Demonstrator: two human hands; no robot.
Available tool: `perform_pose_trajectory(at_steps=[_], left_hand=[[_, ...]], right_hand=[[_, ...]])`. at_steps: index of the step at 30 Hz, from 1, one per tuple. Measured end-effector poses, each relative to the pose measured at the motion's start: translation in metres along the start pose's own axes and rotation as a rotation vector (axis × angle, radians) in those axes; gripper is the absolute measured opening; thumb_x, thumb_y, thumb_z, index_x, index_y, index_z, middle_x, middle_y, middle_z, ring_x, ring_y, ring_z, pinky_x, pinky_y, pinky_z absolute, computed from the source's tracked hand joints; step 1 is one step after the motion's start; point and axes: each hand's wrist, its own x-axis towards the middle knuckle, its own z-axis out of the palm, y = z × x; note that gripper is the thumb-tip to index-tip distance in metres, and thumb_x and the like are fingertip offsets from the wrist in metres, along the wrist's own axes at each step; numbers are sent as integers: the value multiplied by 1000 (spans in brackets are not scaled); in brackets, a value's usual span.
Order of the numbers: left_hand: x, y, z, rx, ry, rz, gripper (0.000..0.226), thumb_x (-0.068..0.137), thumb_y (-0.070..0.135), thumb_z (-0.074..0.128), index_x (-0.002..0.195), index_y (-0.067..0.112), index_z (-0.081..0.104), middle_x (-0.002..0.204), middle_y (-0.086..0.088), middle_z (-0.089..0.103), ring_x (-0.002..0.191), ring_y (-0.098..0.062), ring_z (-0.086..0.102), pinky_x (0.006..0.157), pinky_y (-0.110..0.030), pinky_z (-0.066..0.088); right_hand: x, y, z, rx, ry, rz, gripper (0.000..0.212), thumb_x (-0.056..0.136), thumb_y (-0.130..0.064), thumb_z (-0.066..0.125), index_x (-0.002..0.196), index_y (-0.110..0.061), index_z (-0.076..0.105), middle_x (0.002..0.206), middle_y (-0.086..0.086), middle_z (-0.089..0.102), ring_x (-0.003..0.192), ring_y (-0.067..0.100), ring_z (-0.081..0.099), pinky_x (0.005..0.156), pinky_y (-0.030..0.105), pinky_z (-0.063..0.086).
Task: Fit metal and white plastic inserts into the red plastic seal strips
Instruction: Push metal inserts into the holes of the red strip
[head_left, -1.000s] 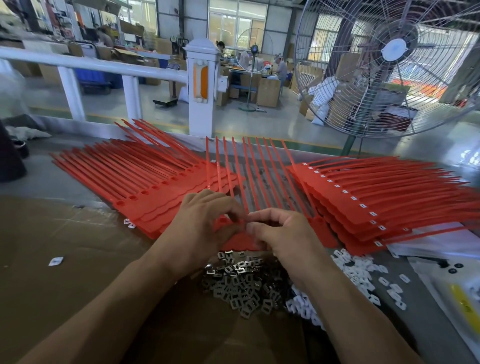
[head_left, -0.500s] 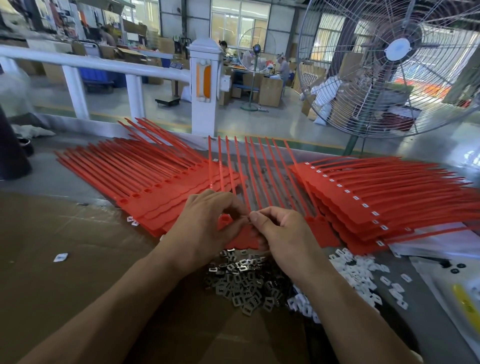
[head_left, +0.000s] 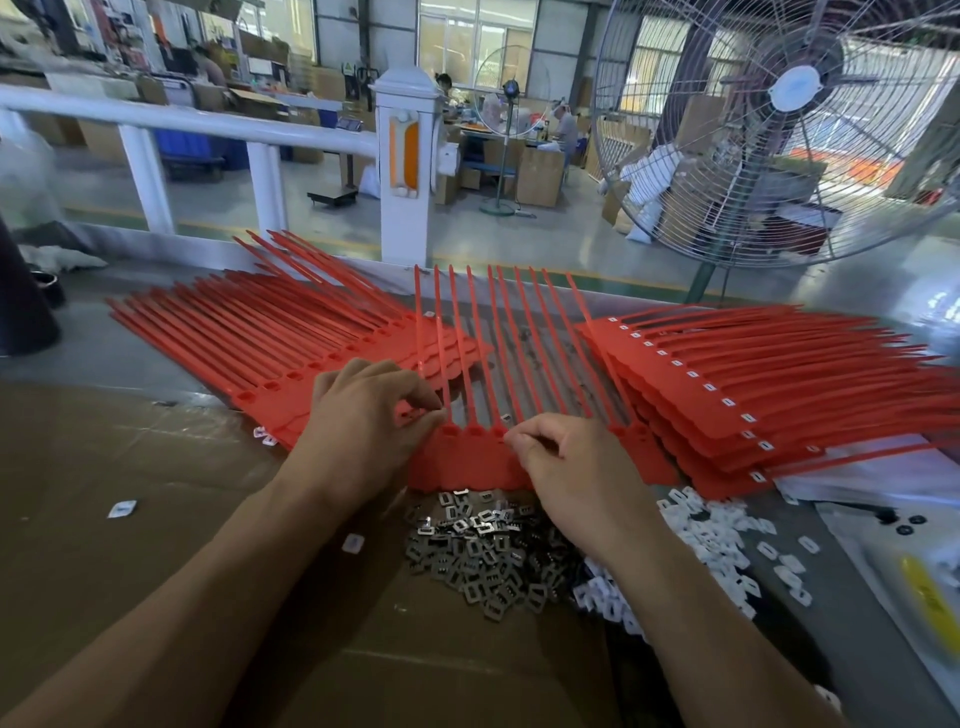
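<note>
The head view looks down on a desk where a joined row of red seal strips lies straight ahead, its flat tag ends toward the person and its thin tails pointing away. The left hand rests on the left end of that row, thumb and forefinger pinched together at the top edge of a tag head; what sits between the fingertips is too small to make out. The right hand lies on the right part of the same row, fingers curled and its forefinger and thumb pinched at a socket (any insert there is hidden by the fingers).

Just in front of the row, between the two wrists, sits a heap of metal inserts on a sheet of brown cardboard. Touching that heap on its right, a pile of white plastic inserts spreads beside the right forearm. One stray white insert lies alone on the cardboard to the left.

A fanned stack of red strips with open sockets lies to the left of the row, and a stack of red strips with white inserts fitted lies to the right. Beyond the desk stand a white railing post and a large caged fan.
</note>
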Motion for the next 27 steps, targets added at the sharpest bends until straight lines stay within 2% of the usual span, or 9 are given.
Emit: perform_pose_trajectory(at_steps=[5, 9, 14, 19, 23, 27], left_hand=[[3, -3, 10, 47, -64, -52, 10, 87, 50, 70, 91, 41, 72, 97, 25, 54, 107, -4, 38, 90, -29, 17], [5, -5, 14, 73, -60, -37, 8, 86, 50, 72, 88, 42, 73, 91, 29, 49, 102, -4, 37, 89, -29, 16], [6, -6, 17, 100, -67, -30, 11, 86, 52, 72, 90, 43, 74, 96, 27, 52, 101, -1, 34, 91, -30, 17], [6, -5, 16, 94, -69, -42, 8, 84, 50, 74, 87, 43, 75, 95, 27, 54, 102, -2, 35, 90, -29, 16], [6, -3, 14, 56, -88, -79, 4, 86, 43, 76, 90, 44, 76, 96, 26, 56, 104, -4, 38, 89, -28, 15], [-1, -3, 7, 52, -111, -59, 16, 91, 31, 72, 99, 44, 76, 103, 25, 57, 108, -6, 40, 89, -28, 15]], right_hand=[[0, 3, 1, -22, 11, -12, 19, 103, -36, 60, 105, -32, 78, 82, -17, 74, 82, -3, 66, 63, 9, 49], [0, 3, 3, -31, 15, -13, 18, 102, -36, 61, 102, -32, 78, 77, -19, 73, 74, -1, 67, 63, 14, 51], [0, 4, 4, -36, 11, -19, 17, 101, -35, 61, 101, -33, 78, 78, -20, 73, 75, 0, 68, 66, 16, 52], [-1, 4, 3, -48, 7, -27, 17, 101, -36, 61, 101, -33, 78, 80, -22, 72, 78, -7, 65, 65, 9, 50], [0, 4, 2, -53, -9, -18, 18, 101, -39, 61, 103, -34, 78, 83, -23, 72, 81, -8, 65, 62, 8, 50], [-1, 2, 1, -58, -24, -27, 19, 102, -39, 60, 105, -35, 77, 86, -24, 72, 83, -8, 65, 61, 10, 49]])
